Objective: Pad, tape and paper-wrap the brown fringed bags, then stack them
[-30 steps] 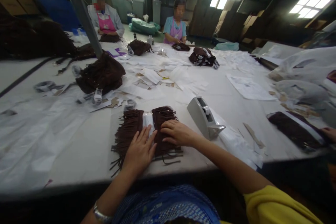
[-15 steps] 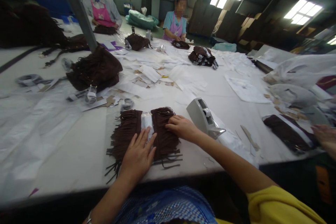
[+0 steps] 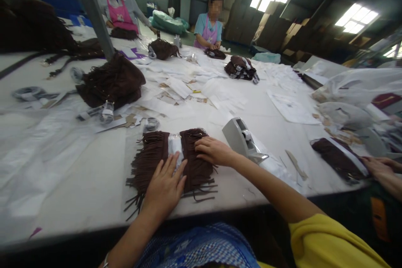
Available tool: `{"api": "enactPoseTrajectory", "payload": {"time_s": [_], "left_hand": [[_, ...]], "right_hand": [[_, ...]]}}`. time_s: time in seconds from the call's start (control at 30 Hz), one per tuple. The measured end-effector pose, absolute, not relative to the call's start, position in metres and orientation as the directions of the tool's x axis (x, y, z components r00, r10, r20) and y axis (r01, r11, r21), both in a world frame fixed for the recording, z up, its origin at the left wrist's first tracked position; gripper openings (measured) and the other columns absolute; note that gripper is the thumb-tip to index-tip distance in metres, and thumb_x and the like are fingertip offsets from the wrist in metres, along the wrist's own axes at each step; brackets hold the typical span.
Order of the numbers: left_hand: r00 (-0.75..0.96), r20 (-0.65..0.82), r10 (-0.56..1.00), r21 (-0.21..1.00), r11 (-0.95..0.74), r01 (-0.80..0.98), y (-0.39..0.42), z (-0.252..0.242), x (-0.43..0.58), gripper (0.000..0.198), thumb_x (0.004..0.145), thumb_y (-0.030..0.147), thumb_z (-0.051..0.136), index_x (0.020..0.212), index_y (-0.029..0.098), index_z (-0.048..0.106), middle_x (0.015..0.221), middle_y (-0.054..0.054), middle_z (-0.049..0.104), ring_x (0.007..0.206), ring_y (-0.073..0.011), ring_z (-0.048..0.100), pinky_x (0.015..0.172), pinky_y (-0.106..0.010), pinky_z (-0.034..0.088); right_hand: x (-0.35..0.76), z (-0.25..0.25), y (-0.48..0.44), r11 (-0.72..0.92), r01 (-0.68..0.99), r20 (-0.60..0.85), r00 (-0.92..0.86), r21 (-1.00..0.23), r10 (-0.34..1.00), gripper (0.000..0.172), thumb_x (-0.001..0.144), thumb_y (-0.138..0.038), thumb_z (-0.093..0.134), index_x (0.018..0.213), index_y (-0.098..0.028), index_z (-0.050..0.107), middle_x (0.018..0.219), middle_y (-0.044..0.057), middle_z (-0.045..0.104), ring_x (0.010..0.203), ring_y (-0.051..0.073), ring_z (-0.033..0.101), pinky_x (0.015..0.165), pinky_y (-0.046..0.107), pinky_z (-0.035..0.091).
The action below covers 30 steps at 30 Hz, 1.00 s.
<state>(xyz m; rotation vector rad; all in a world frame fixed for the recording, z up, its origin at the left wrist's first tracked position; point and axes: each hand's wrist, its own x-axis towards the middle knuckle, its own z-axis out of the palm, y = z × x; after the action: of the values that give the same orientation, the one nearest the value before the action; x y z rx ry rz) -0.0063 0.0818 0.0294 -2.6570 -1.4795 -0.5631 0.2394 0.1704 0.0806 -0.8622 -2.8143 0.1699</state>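
A dark brown fringed bag (image 3: 150, 150) lies flat on the table in front of me, with a white wrapped strip (image 3: 175, 144) down its middle. My left hand (image 3: 166, 184) rests palm down on the lower middle of the bag, fingers spread over the strip's lower end. On the bag's right half, my right hand (image 3: 215, 150) lies with its fingers stretched across the fringe. Right of the bag stands a grey tape dispenser (image 3: 237, 134). A small clear-wrapped coil (image 3: 151, 124) sits just behind the bag.
More brown bags lie at the left (image 3: 111, 81), farther back (image 3: 240, 68) and on the right (image 3: 337, 159), where a co-worker's hands (image 3: 380, 169) touch one. White sheets (image 3: 220, 92) cover the table's middle. A metal post (image 3: 94, 12) rises at the left. Two people work across the table.
My right hand has slid slightly left over the fringe; my left hand stays put. At the right, a co-worker's hands have reached the bag there. A person across the table has stretched out an arm.
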Motion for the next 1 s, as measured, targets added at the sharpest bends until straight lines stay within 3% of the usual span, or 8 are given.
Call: {"api": "enactPoseTrajectory", "payload": {"time_s": [0.17, 0.3, 0.37, 0.6, 0.7, 0.8, 0.87, 1.0], "left_hand": [[0.467, 0.324, 0.822, 0.144, -0.531, 0.835, 0.081, 0.03, -0.006, 0.049, 0.097, 0.032, 0.044, 0.145, 0.022, 0.047, 0.158, -0.012, 0.031, 0.142, -0.0305, 0.038, 0.112, -0.052, 0.036], [0.472, 0.329, 0.818, 0.121, -0.533, 0.838, 0.081, 0.031, -0.006, 0.049, 0.096, 0.03, 0.045, 0.144, 0.02, 0.048, 0.157, -0.014, 0.033, 0.141, -0.0313, 0.039, 0.111, -0.052, 0.037], [0.47, 0.334, 0.817, 0.119, -0.531, 0.839, 0.08, 0.032, -0.005, 0.049, 0.096, 0.03, 0.045, 0.144, 0.02, 0.049, 0.156, -0.014, 0.035, 0.141, -0.0313, 0.04, 0.111, -0.052, 0.037], [0.458, 0.342, 0.821, 0.121, -0.522, 0.845, 0.08, 0.032, -0.004, 0.048, 0.096, 0.03, 0.046, 0.143, 0.021, 0.049, 0.157, -0.013, 0.033, 0.14, -0.0309, 0.041, 0.111, -0.052, 0.038], [0.457, 0.35, 0.818, 0.122, -0.524, 0.843, 0.08, 0.03, -0.004, 0.048, 0.096, 0.029, 0.046, 0.143, 0.022, 0.05, 0.157, -0.013, 0.034, 0.14, -0.0309, 0.041, 0.111, -0.052, 0.037], [0.446, 0.369, 0.815, 0.131, -0.521, 0.844, 0.08, 0.029, -0.005, 0.047, 0.095, 0.03, 0.047, 0.142, 0.022, 0.051, 0.156, -0.013, 0.035, 0.14, -0.0306, 0.042, 0.112, -0.051, 0.036], [0.443, 0.377, 0.813, 0.129, -0.52, 0.845, 0.079, 0.029, -0.005, 0.047, 0.095, 0.03, 0.048, 0.141, 0.022, 0.052, 0.156, -0.013, 0.035, 0.14, -0.0306, 0.042, 0.112, -0.051, 0.037], [0.458, 0.378, 0.805, 0.115, -0.531, 0.839, 0.08, 0.031, -0.005, 0.047, 0.095, 0.03, 0.048, 0.141, 0.021, 0.052, 0.156, -0.014, 0.036, 0.14, -0.0308, 0.041, 0.111, -0.051, 0.038]], "right_hand": [[0.261, 0.089, 0.179, 0.58, 0.812, 0.236, -0.553, -0.061, 0.799, 0.021, 0.098, -0.028, 0.052, 0.099, -0.017, 0.07, 0.115, 0.012, 0.068, 0.109, 0.024, 0.061, 0.098, 0.042, 0.046], [0.222, 0.085, 0.194, 0.758, 0.649, 0.267, -0.721, -0.062, 0.639, 0.033, 0.098, -0.031, 0.054, 0.129, -0.022, 0.059, 0.138, 0.009, 0.057, 0.128, 0.022, 0.049, 0.11, 0.041, 0.036], [0.209, 0.078, 0.206, 0.803, 0.593, 0.227, -0.776, -0.059, 0.589, 0.037, 0.097, -0.033, 0.056, 0.133, -0.024, 0.057, 0.139, 0.008, 0.056, 0.128, 0.022, 0.049, 0.111, 0.041, 0.035], [0.239, 0.092, 0.226, 0.549, 0.835, 0.148, -0.549, 0.047, 0.822, 0.016, 0.094, -0.023, 0.058, 0.098, -0.02, 0.073, 0.101, 0.009, 0.071, 0.097, 0.022, 0.062, 0.093, 0.036, 0.044], [0.235, 0.103, 0.225, 0.43, 0.901, 0.194, -0.432, 0.054, 0.881, 0.022, 0.087, -0.008, 0.059, 0.101, -0.018, 0.073, 0.114, 0.012, 0.07, 0.106, 0.026, 0.061, 0.098, 0.043, 0.041], [0.217, 0.102, 0.232, 0.529, 0.845, 0.233, -0.5, -0.078, 0.834, 0.035, 0.09, -0.008, 0.056, 0.119, -0.023, 0.068, 0.129, 0.009, 0.064, 0.117, 0.023, 0.058, 0.103, 0.04, 0.04], [0.206, 0.098, 0.239, 0.638, 0.753, 0.174, -0.614, -0.164, 0.77, 0.032, 0.093, -0.017, 0.058, 0.124, -0.024, 0.066, 0.124, 0.008, 0.066, 0.114, 0.02, 0.06, 0.1, 0.035, 0.043], [0.202, 0.095, 0.251, 0.701, 0.704, 0.014, -0.704, -0.109, 0.71, 0.026, 0.093, -0.03, 0.064, 0.116, -0.021, 0.069, 0.104, 0.007, 0.072, 0.099, 0.018, 0.064, 0.085, 0.027, 0.048]]}}
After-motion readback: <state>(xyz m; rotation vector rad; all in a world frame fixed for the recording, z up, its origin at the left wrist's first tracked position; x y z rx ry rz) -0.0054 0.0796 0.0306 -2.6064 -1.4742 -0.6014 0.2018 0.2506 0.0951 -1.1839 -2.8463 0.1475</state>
